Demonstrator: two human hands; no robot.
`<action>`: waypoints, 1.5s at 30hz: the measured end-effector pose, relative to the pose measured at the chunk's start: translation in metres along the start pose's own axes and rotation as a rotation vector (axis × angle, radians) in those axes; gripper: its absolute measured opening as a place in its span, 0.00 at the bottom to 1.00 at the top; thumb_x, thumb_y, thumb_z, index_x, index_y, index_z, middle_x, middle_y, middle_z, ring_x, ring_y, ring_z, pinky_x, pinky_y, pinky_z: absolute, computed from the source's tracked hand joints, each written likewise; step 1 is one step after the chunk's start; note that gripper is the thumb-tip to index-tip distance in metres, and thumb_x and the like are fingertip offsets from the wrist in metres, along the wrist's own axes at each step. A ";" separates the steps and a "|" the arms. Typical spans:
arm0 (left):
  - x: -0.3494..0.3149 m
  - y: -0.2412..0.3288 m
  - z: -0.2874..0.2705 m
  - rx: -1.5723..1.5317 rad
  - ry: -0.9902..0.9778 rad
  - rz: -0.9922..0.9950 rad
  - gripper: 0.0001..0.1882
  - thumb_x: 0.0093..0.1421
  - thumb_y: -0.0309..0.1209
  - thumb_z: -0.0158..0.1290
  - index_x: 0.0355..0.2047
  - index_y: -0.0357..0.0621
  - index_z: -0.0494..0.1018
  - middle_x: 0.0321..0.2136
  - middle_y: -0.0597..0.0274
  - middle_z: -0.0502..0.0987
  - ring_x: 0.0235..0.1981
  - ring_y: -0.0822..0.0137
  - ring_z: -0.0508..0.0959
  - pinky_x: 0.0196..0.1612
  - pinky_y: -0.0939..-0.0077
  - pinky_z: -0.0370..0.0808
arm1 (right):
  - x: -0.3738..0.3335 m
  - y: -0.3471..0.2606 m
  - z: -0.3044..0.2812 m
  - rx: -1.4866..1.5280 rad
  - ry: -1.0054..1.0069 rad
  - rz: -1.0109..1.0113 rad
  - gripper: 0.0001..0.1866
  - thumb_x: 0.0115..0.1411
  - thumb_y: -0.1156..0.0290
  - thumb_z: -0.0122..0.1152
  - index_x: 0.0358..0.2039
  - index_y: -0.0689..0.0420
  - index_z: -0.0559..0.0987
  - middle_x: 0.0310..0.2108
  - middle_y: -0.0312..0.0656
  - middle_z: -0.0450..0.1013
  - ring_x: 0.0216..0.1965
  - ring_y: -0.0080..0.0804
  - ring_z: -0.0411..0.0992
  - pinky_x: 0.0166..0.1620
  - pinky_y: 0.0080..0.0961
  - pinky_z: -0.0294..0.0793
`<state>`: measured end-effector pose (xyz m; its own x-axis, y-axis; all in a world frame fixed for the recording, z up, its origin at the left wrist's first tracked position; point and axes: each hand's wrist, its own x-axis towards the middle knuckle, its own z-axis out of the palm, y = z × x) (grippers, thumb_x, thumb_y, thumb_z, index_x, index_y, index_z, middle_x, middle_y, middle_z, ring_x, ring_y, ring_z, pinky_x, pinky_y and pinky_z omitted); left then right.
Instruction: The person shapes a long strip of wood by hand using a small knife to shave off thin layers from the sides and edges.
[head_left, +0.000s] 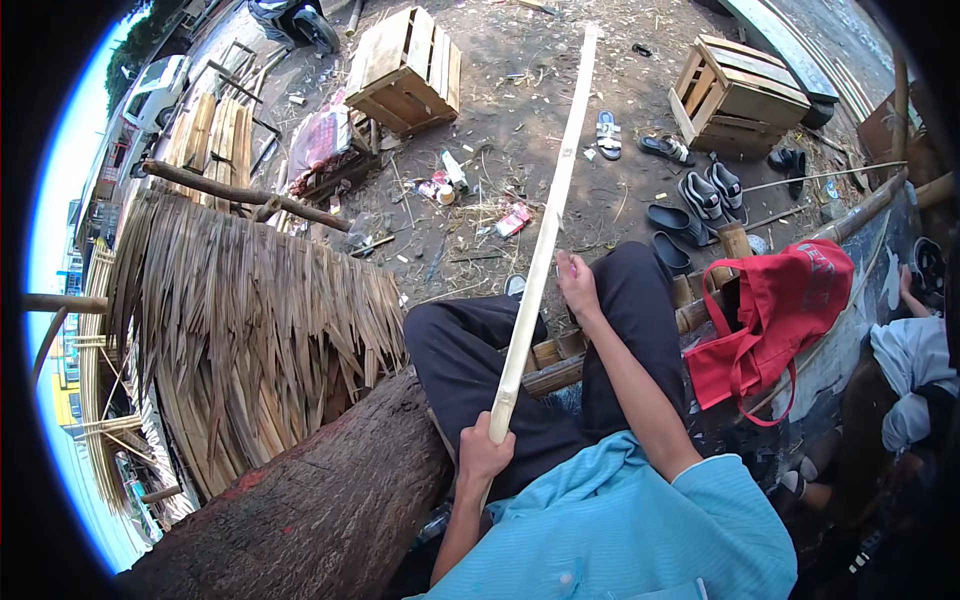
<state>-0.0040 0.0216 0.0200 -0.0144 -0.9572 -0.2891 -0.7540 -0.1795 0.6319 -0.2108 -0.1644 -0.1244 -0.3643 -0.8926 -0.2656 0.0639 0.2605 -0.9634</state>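
A long, pale bamboo strip [545, 245] with visible nodes slants from my lap out over the dirt ground. My left hand [485, 450] is closed around its near end, beside my left thigh. Close to the strip's right edge, above my right knee, is my right hand [577, 285], its fingers curled together. What those fingers hold, if anything, is too small to make out. A thin sliver [560, 222] stands out from the strip just beyond that hand. My legs, in dark trousers, are bent on either side of the strip.
A thick trunk [330, 490] and dry thatch [260, 290] lie to my left. A red cloth bag [800, 295] rests at my right, near another person [910, 360]. Ahead are a slatted crate [405, 75], a second crate [745, 95], several shoes [700, 195] and litter [513, 219].
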 end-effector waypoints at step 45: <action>0.102 -0.016 0.021 -0.618 -0.027 -0.269 0.25 0.67 0.44 0.37 0.20 0.41 0.66 0.09 0.67 0.65 0.07 0.75 0.66 0.10 0.81 0.63 | -0.051 -0.062 0.003 -0.949 -0.833 -0.865 0.24 0.59 0.44 0.47 0.23 0.55 0.68 0.15 0.42 0.69 0.17 0.43 0.71 0.19 0.38 0.67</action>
<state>-0.0070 -0.0680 -0.0347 0.0990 -0.8564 -0.5067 -0.2190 -0.5155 0.8284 -0.1939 -0.1362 -0.0509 0.6532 -0.7518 0.0900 -0.6046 -0.5894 -0.5359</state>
